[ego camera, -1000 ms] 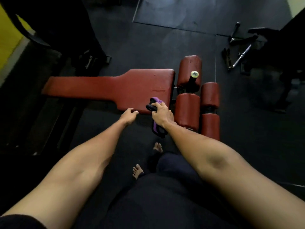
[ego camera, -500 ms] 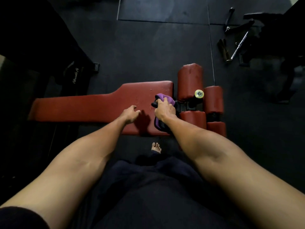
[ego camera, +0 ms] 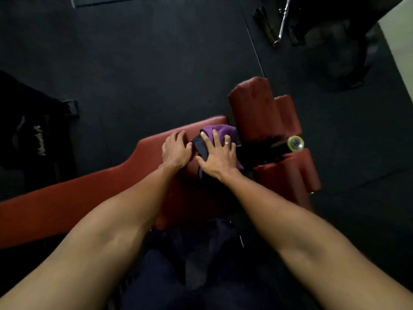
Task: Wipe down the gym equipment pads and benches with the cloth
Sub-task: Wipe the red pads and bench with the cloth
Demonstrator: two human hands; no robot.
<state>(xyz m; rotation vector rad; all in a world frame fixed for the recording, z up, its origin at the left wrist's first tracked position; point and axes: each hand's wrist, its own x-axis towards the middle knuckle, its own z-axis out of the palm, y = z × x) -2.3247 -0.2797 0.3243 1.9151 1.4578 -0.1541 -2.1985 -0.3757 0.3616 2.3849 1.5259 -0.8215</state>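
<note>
A red padded bench [ego camera: 93, 198] runs from the left edge to the middle of the view. A purple and black cloth [ego camera: 220, 133] lies on its wide far end. My right hand [ego camera: 218, 156] presses flat on the cloth with spread fingers. My left hand [ego camera: 175, 149] rests on the red pad just left of the cloth, fingers slightly bent and touching the cloth's black edge. Red roller pads [ego camera: 253, 108] stand beyond the bench's end, on either side of a black bar with a yellow cap [ego camera: 295, 143].
Dark rubber floor mats [ego camera: 156, 63] surround the bench. Metal bars and handles [ego camera: 279, 23] lie on the floor at the top right. A dark machine frame [ego camera: 33, 130] stands at the left. My dark trousers [ego camera: 190, 276] fill the bottom middle.
I have leaned in over the bench. My right hand went from gripping the cloth at the near edge to pressing it flat on the pad's far end. My left hand moved up beside it.
</note>
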